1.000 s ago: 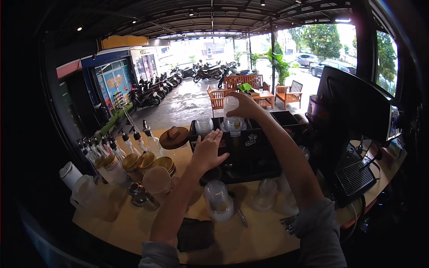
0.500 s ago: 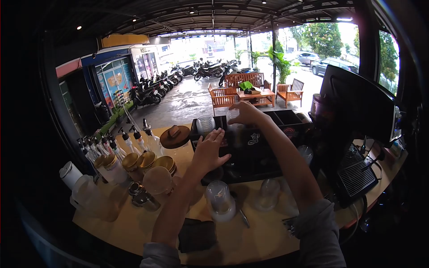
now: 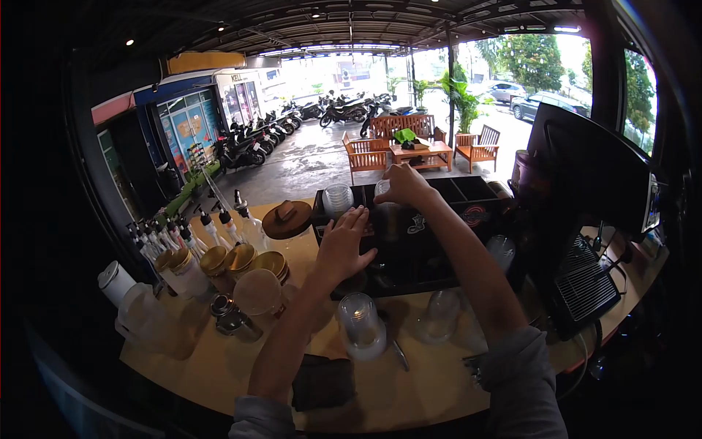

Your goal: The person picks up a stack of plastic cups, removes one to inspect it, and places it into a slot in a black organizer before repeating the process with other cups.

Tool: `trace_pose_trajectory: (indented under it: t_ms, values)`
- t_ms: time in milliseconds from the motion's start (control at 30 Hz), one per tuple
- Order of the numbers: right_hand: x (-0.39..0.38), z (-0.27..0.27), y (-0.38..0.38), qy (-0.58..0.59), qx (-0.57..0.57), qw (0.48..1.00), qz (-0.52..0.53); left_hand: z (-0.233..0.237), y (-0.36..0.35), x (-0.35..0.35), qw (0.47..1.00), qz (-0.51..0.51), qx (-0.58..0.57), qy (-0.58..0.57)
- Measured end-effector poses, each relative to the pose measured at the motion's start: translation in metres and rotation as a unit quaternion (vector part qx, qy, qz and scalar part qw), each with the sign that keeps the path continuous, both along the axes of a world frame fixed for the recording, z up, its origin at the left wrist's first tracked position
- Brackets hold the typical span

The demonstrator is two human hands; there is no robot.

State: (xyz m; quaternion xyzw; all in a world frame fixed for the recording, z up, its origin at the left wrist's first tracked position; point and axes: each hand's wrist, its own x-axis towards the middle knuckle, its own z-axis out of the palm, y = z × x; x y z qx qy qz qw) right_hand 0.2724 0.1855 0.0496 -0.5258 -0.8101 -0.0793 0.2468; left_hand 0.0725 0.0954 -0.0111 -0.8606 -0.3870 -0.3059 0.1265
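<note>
My right hand (image 3: 406,186) reaches to the top of a black organizer box (image 3: 439,212), its fingers curled around a clear plastic stack (image 3: 381,191), perhaps lids or cups; the hand partly covers it. My left hand (image 3: 343,247) is before the front of the box, fingers extended and thumb apart, holding nothing. Just beyond its fingertips, a second stack of clear plastic pieces (image 3: 338,198) stands in the box's left compartment. On the counter below the hands are upside-down clear cups (image 3: 361,327) and another clear cup stack (image 3: 440,317).
Pump bottles (image 3: 212,228) and gold-lidded jars (image 3: 240,259) crowd the left side of the counter (image 3: 417,388). A metal shaker (image 3: 232,317), a dark cloth (image 3: 322,383) and a pen (image 3: 400,355) lie nearer. A dark monitor (image 3: 592,175) and a drip grate (image 3: 585,285) are at right.
The view has shifted slightly. My right hand keeps its grasp on the clear stack, which shows a little less above the box. My left hand has hardly moved.
</note>
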Motion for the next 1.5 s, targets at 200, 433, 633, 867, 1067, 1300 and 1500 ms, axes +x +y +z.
trace_pose_trajectory:
  t_ms: [200, 433, 633, 867, 1067, 1300, 1500]
  values:
    - [-0.002, -0.009, -0.012, 0.010, 0.068, 0.998, -0.016, -0.003, 0.000, 0.001, 1.000, -0.016, 0.006, -0.012]
    - [-0.019, -0.014, -0.041, -0.004, 0.085, 0.996, -0.032, -0.005, 0.000, 0.002, 0.999, -0.026, 0.011, -0.037]
    - [-0.018, -0.036, -0.047, 0.012, 0.123, 0.992, -0.035, -0.011, -0.002, 0.006, 0.997, -0.030, 0.012, -0.063]
    - [-0.017, -0.038, -0.052, 0.020, 0.122, 0.992, -0.032, -0.016, 0.010, 0.000, 0.991, -0.081, -0.021, -0.108]
    - [-0.021, -0.030, -0.108, 0.152, 0.176, 0.965, 0.123, 0.001, -0.049, -0.018, 0.939, -0.185, -0.096, -0.275]
    - [-0.047, -0.087, -0.227, 0.354, -0.044, 0.917, 0.182, -0.068, -0.119, -0.061, 0.881, -0.212, -0.198, -0.374]
    - [-0.051, -0.192, -0.226, 0.409, -0.163, 0.878, 0.185, -0.117, -0.146, -0.084, 0.888, -0.148, -0.267, -0.344]
